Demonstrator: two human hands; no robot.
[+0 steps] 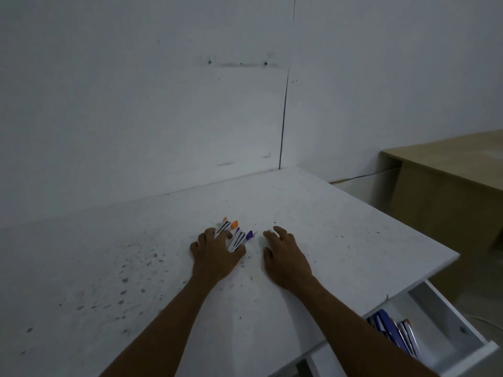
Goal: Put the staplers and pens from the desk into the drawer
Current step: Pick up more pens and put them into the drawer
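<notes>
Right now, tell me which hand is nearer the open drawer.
Right. The right hand rests on the desk on the side of the drawer; the left hand, on pens, lies farther away.

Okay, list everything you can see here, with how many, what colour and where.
pens: several, white with orange or purple caps, mid-desk under the left hand
desk: one, white, speckled, against the wall
drawer: one, white, open at lower right
blue items: a few, with pens, inside the drawer; exact kind unclear
table: one, tan, at right
left hand: one, on the pens
right hand: one, on the desk beside them, something small and white at its fingertips
</notes>
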